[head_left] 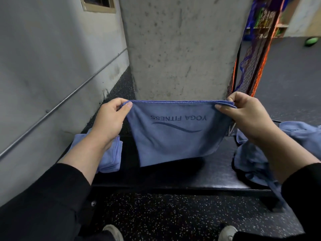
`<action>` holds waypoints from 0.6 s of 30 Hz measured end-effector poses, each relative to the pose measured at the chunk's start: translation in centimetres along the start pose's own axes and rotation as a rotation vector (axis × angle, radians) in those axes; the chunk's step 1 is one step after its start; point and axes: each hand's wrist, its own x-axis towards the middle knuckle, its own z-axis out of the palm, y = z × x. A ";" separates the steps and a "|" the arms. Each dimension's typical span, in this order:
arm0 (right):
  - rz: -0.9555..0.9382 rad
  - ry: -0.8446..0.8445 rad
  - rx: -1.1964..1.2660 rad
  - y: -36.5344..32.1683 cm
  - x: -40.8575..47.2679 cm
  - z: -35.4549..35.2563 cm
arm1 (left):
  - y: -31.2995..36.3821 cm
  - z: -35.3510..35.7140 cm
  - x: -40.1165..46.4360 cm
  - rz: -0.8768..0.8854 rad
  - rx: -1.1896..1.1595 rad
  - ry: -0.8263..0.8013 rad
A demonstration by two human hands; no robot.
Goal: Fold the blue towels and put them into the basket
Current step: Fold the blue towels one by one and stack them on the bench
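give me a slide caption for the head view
Both hands, left hand and right hand, pinch a blue towel taut above the black bench.

Black long sleeves (52,193) are worn, pushed up to mid-forearm; forearms and hands left bare. Light grey shoes (112,233) are seen below.

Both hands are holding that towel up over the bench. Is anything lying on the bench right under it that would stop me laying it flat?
Nothing visible does. The towel hangs from the left hand and right hand over a bare stretch of bench. The folded stack lies left of it, the loose towels right.
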 end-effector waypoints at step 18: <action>0.329 -0.207 0.242 -1.5 -2.3 -2.4 | 0.3 -0.6 -1.2 -0.346 -0.104 -0.254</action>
